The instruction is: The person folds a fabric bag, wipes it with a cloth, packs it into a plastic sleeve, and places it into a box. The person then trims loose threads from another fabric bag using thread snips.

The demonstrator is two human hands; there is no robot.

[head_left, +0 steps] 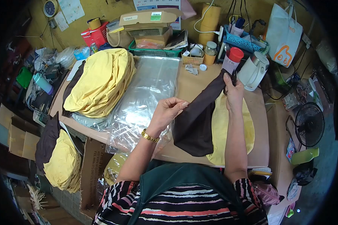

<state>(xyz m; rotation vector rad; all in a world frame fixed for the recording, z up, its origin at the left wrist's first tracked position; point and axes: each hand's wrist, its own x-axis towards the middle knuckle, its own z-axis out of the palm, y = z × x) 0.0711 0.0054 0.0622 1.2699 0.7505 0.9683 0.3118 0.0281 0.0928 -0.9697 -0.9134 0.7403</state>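
A dark brown and yellow cloth piece lies on the table in front of me, its brown part (195, 125) on the left and its yellow part (222, 137) on the right. My left hand (169, 110) pinches the left edge of the brown part between thumb and fingers. Higher up, my right hand (233, 90) is closed on the raised far end of the brown cloth. Something small and black shows by the right fingers; its kind is unclear. Left of the cloth lie clear plastic bags (152, 82), with a tall stack of folded yellow cloth (99, 80) beyond them.
Behind the cloth stand a red-lidded container (234, 55), a white electric kettle (254, 71) and a green basket (156, 51) with boxes. Another yellow and brown cloth pile (62, 161) sits low at left, beside a cardboard box (92, 168). A black fan (309, 123) is at right.
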